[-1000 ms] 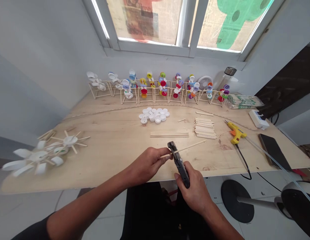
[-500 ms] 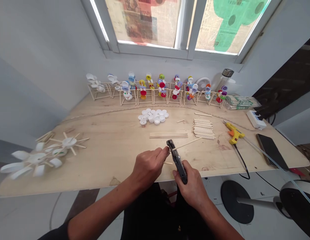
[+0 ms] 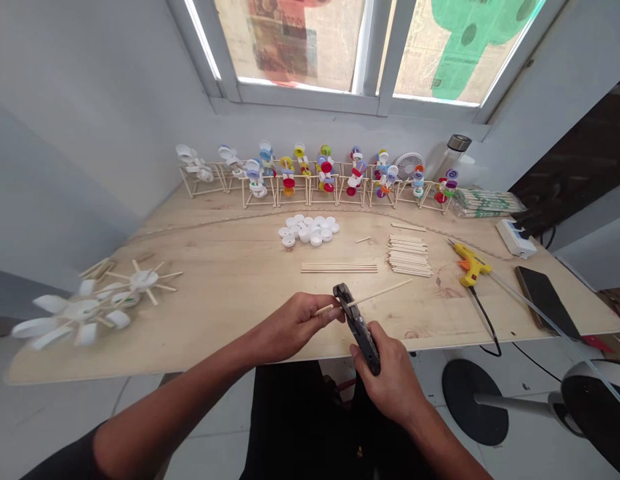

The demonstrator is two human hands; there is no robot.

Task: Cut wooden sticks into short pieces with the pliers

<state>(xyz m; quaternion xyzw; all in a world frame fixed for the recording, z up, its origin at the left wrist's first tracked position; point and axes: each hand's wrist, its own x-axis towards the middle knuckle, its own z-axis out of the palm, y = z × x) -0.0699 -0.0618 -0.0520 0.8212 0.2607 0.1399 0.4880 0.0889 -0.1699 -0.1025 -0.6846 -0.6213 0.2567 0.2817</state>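
Observation:
My left hand [image 3: 297, 327] is closed in a pinch on a thin wooden stick [image 3: 383, 292], close to the jaws of the black pliers [image 3: 357, 327]. A pale stick end sticks out over my left thumb. The long part of the stick slants up and right beyond the jaws. Around the handles of the pliers my right hand [image 3: 390, 373] is wrapped. Just past the hands lies a row of several long sticks [image 3: 339, 268]. A pile of shorter sticks [image 3: 409, 255] sits to the right of that row.
White bottle caps [image 3: 310, 230] lie mid-table. Small stick frames with coloured caps [image 3: 325, 175] line the wall. White wheel shapes [image 3: 80, 310] are at left. A yellow glue gun [image 3: 473, 263], a phone [image 3: 547, 300] and a power strip [image 3: 516, 238] are at right.
My left hand has turned and shifted slightly left, and a stick end now shows over its thumb. The stick beyond the jaws has moved a little right. The pliers stay in my right hand.

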